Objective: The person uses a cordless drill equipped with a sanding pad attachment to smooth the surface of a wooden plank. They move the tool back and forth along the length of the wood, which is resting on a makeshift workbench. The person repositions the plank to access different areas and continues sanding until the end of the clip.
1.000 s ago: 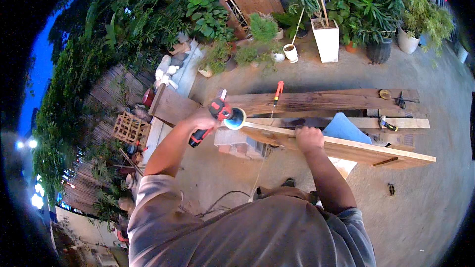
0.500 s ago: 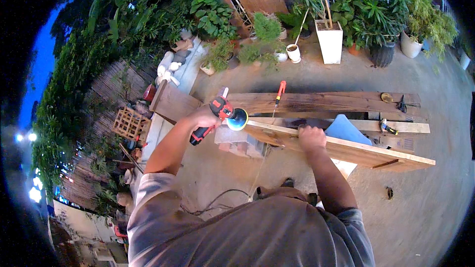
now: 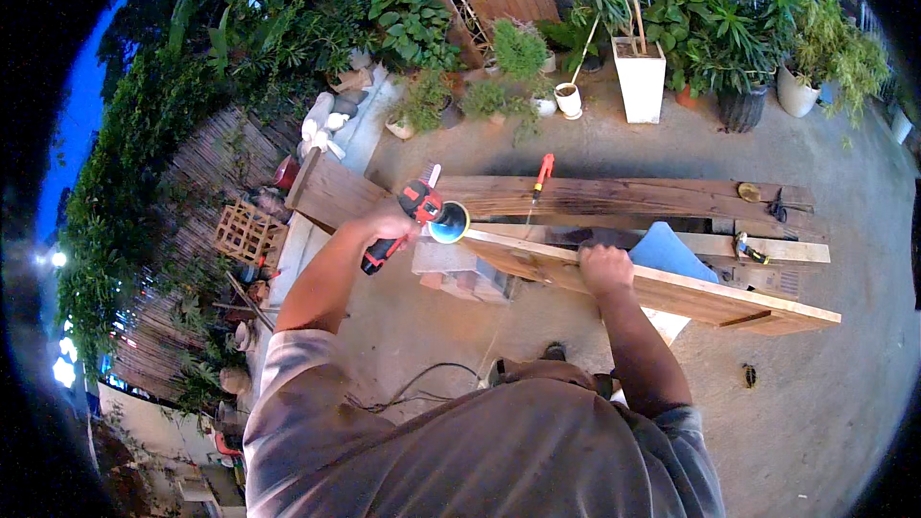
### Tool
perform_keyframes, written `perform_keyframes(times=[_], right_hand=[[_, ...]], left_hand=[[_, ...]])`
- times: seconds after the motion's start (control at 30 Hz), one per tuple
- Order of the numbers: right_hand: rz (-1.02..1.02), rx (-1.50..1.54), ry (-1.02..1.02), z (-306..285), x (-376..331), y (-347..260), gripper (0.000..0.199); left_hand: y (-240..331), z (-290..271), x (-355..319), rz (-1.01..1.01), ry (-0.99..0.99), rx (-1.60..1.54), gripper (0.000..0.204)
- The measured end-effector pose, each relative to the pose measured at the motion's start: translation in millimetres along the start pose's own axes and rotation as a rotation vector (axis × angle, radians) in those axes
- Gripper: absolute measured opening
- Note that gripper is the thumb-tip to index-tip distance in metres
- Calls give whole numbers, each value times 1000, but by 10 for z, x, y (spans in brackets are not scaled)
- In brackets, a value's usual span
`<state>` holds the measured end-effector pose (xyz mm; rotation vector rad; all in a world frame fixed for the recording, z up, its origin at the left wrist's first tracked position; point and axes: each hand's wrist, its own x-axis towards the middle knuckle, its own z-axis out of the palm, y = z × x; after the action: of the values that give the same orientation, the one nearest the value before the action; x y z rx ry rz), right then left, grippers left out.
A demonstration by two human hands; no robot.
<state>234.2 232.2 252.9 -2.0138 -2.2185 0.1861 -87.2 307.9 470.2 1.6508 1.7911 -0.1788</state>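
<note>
My left hand (image 3: pixel 389 223) is wrapped around the grip of a red and black cordless sander (image 3: pixel 418 200). Its round disc pad (image 3: pixel 448 223) is at the left end of a long wooden panel (image 3: pixel 686 297), close to the pale top edge; whether it touches is hard to tell. The panel stands on its side, slanting down to the right. My right hand (image 3: pixel 606 270) grips its upper edge near the middle, fingers folded over the wood. Beneath the panel's left end is a pale block (image 3: pixel 460 267).
Dark planks (image 3: pixel 633 198) lie beyond the panel, with an orange-handled screwdriver (image 3: pixel 544 173) across them. A blue sheet (image 3: pixel 669 251) shows behind the panel. A small yellow and black tool (image 3: pixel 750 248) rests on a pale board. Farther off stand potted plants and a tall white planter (image 3: pixel 640 84).
The sander has shifted slightly left and up, and its disc has turned to show a different angle. My right hand stays on the panel's edge.
</note>
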Motion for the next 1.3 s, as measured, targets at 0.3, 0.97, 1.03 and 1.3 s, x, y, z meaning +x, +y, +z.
perform_keyframes(times=[0.3, 0.97, 1.03, 1.3], right_hand=[[-40, -61, -28, -157, -53, -44, 27], [-105, -190, -86, -173, -130, -6, 21], [-97, -185, -107, -208, -120, 6, 20], [-53, -130, -84, -143, -127, 23, 22]], left_hand=[[100, 7, -84, -42, -31, -148, 8], [-552, -219, 28, -8, 224, 28, 12], [-539, -212, -47, 43, 221, 2, 13], [-549, -79, 69, 32, 201, 12, 11]])
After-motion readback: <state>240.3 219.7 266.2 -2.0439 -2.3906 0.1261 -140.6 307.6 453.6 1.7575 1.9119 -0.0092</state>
